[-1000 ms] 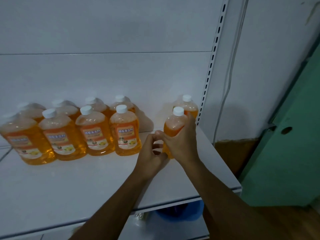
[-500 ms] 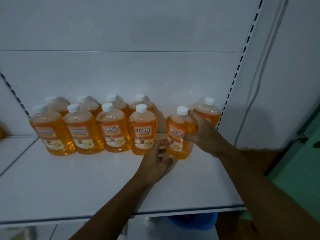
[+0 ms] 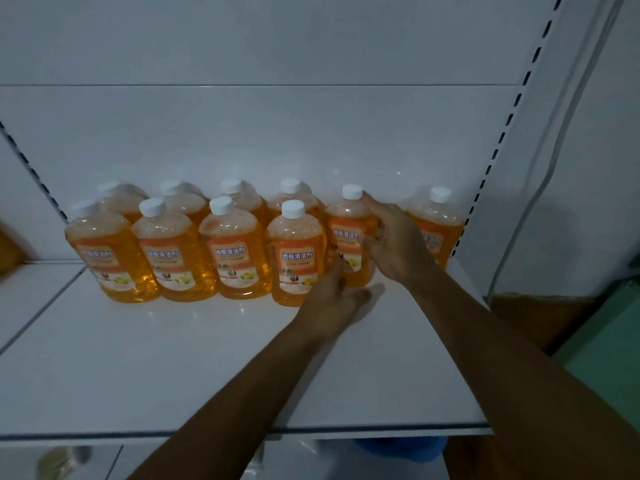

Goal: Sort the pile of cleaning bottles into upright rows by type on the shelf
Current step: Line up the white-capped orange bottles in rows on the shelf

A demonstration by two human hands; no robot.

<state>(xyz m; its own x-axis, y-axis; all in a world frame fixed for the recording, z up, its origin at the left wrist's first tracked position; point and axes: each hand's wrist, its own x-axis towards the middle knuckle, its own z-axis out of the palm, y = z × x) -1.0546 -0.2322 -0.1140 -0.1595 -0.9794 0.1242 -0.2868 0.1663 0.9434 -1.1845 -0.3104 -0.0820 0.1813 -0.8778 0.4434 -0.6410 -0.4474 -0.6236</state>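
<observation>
Several orange floor-cleaner bottles with white caps stand upright in two rows on the white shelf (image 3: 138, 358). A front-row bottle (image 3: 294, 251) stands at that block's right end. Just right of it stands another orange bottle (image 3: 348, 233), with my right hand (image 3: 398, 242) wrapped around its right side. My left hand (image 3: 332, 303) rests on the shelf at this bottle's base, fingers spread and touching its lower left. One more orange bottle (image 3: 438, 220) stands alone at the far right, partly hidden behind my right hand.
A slotted upright (image 3: 512, 109) bounds the shelf on the right, with a white wall and a cable beyond. Something blue (image 3: 401, 448) shows under the shelf's front edge. An orange object (image 3: 8, 251) sits at the far left edge.
The held bottle has shifted left and back, closer to the two rows and turned label forward. Both hands followed it; the camera view panned left.
</observation>
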